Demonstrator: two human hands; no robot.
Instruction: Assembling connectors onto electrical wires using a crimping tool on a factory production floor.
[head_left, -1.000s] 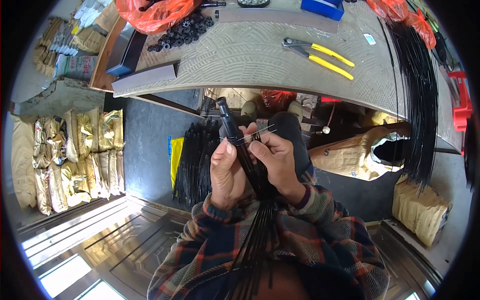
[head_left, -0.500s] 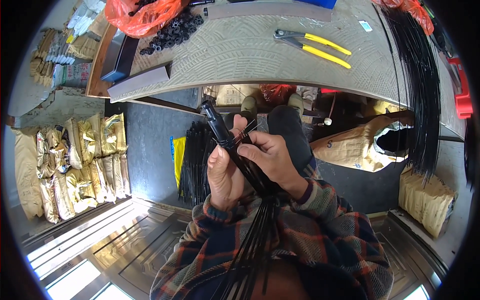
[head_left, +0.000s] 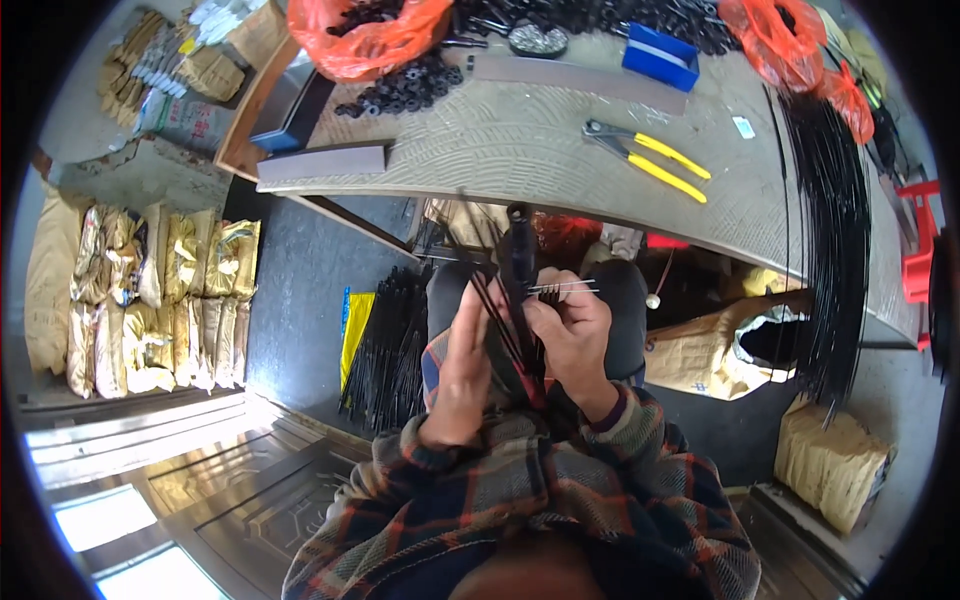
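In front of my lap stands what looks like a black umbrella frame (head_left: 518, 250), a dark tube with thin black ribs around it. My right hand (head_left: 575, 335) is closed on the frame from the right, and several thin bright rods (head_left: 570, 287) stick out sideways across its fingers. From the left, my left hand (head_left: 462, 365) lies with long straight fingers against the thin black ribs (head_left: 497, 315), which appear held at its fingertips. The ribs fan out up and left, their far ends blurred. Its thumb is mostly hidden.
On the table (head_left: 480, 165) lie yellow-handled pliers (head_left: 655, 160), small black rings (head_left: 400, 90), orange bags (head_left: 370, 45) and a blue box (head_left: 660, 58). Long black rods (head_left: 835, 240) hang over the right edge. More rods (head_left: 385, 350) stand at left; a paper sack (head_left: 700, 345) lies at right.
The tube has swung upright and right. Ribs that hung down toward my chest now point away and fan out up-left. My left hand has left the tube for the ribs. The view has shifted.
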